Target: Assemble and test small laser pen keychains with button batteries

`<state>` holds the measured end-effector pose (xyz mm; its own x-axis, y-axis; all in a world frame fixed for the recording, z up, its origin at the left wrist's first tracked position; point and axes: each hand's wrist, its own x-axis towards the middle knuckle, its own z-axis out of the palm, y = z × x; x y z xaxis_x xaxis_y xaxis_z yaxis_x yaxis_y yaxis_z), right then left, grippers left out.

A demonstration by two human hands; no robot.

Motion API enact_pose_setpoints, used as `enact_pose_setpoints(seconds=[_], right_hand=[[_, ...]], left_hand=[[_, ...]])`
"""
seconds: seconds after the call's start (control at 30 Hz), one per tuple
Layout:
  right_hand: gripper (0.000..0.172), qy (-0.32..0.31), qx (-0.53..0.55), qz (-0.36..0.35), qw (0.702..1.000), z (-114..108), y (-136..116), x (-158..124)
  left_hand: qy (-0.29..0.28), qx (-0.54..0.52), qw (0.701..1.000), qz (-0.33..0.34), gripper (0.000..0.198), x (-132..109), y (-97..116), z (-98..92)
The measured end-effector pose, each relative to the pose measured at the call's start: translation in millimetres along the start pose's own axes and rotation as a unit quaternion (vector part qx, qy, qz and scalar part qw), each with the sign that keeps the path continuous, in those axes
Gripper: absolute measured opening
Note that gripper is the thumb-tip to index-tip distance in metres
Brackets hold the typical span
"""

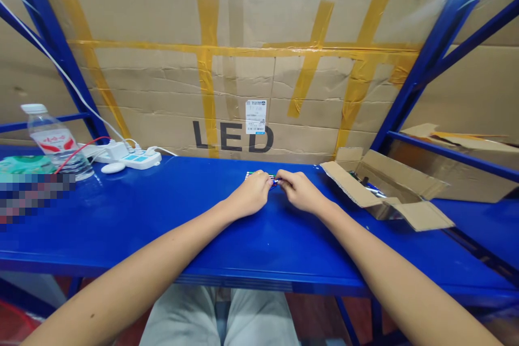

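Both hands meet above the far middle of the blue table. In my left hand (pixel 252 194), the fingers are closed around several slim, pen-like items (pixel 274 179) with green, white and blue parts. My right hand (pixel 299 188) pinches at the right end of these items with thumb and fingertips. Most of the bundle is hidden behind the left fingers, so its exact kind is hard to make out. An open cardboard box (pixel 377 213) stands to the right of my right hand, with blue, silver and black slim things (pixel 375 190) inside.
A white power strip (pixel 141 159) with plugs, a white oval object (pixel 113 167) and a water bottle (pixel 60 143) stand at the left on the blue table (pixel 162 216). Behind rises a large taped cardboard sheet (pixel 162 81) marked LED. Blue shelf posts (pixel 413 81) flank it.
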<state>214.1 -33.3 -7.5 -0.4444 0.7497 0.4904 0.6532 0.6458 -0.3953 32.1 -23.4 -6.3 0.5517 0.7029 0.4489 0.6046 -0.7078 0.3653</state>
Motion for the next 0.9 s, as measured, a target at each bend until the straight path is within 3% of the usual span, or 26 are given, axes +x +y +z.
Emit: enact_pose_setpoints(seconds=[0.1, 0.23, 0.43, 0.57, 0.67, 0.8, 0.9], right_hand=[[0.016, -0.001, 0.007, 0.006, 1.0, 2.4, -1.2, -0.1], [0.018, 0.013, 0.078, 0.056, 0.995, 6.4, -5.3, 1.1], [0.013, -0.035, 0.228, 0.165, 0.959, 6.6, -10.6, 1.1], [0.01, -0.056, 0.272, 0.185, 0.943, 4.3, -12.8, 1.2], [0.011, -0.051, 0.249, 0.177, 0.951, 2.8, -11.6, 2.1], [0.018, -0.007, 0.11, 0.097, 0.989, -1.0, -8.2, 3.6], [0.017, -0.014, 0.03, 0.054, 0.998, -4.4, -6.8, 3.3]], left_hand=[[-0.013, 0.002, 1.0, 0.002, 0.024, 0.7, -2.3, 0.2], [0.019, 0.031, 0.999, 0.021, 0.02, -2.6, -5.1, 3.6], [0.065, 0.104, 0.989, 0.077, 0.016, -7.2, -4.3, 6.9], [0.072, 0.134, 0.983, 0.103, 0.016, -7.1, -2.9, 4.7], [0.075, 0.135, 0.983, 0.098, 0.018, -7.0, -1.7, 3.2], [0.074, 0.097, 0.991, 0.06, 0.019, -6.8, -1.8, 2.8], [0.069, 0.05, 0.996, 0.037, 0.016, -6.3, -3.9, 3.7]])
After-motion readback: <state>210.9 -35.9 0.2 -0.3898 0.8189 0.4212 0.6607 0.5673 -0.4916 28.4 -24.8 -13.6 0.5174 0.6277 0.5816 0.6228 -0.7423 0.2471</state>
